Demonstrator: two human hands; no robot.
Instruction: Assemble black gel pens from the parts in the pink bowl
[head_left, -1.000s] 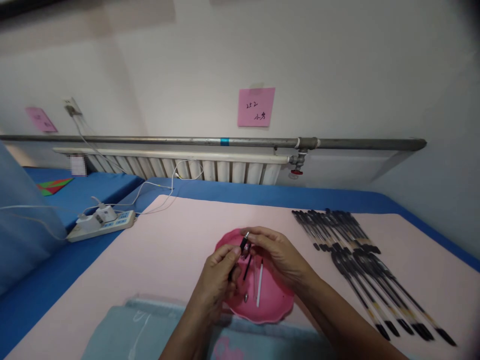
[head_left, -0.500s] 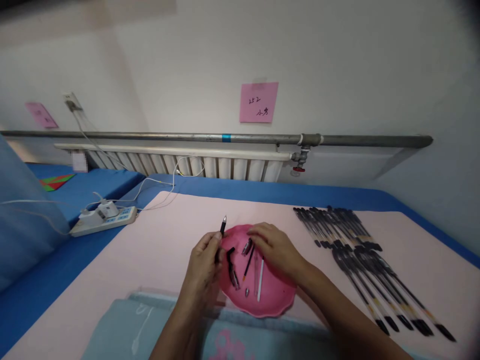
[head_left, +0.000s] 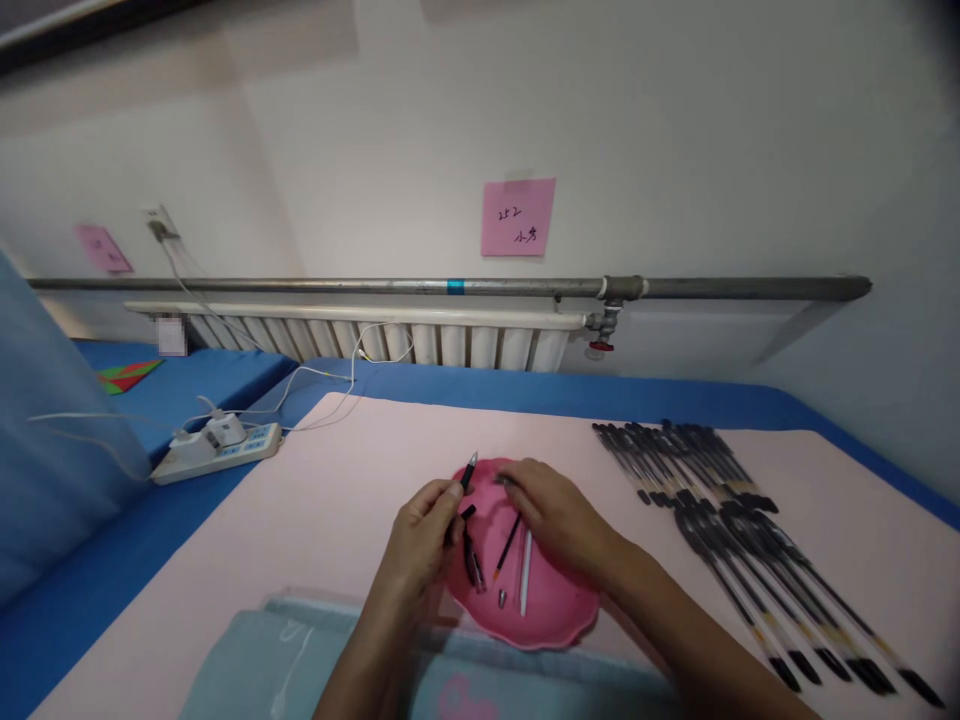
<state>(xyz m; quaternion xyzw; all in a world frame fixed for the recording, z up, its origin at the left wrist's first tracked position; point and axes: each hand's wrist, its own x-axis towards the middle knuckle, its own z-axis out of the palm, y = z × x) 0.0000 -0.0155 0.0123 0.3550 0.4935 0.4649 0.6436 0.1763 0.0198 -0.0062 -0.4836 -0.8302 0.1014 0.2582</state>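
My left hand (head_left: 420, 545) is closed round a black pen part (head_left: 466, 472) whose silver tip points up and away, at the left rim of a pink scalloped dish (head_left: 559, 610). My right hand (head_left: 551, 510) rests over the dish's far side with fingers curled down, pinching a small dark piece I cannot make out. In the dish lie a black pen cap (head_left: 472, 562), a thin black refill (head_left: 508, 547), a white tube (head_left: 525, 585) and a small silver tip (head_left: 501, 600).
Several black pens (head_left: 739, 535) lie in rows on the pink mat (head_left: 315, 500) to the right. A white power strip (head_left: 217, 450) with chargers sits on the blue surface at left. A light blue cloth (head_left: 300, 660) lies at the near edge. A radiator runs along the wall.
The hands came apart: the left hand drew the tipped pen part to the dish's left rim, and the right hand lowered over the dish. A black cap now lies in the dish.
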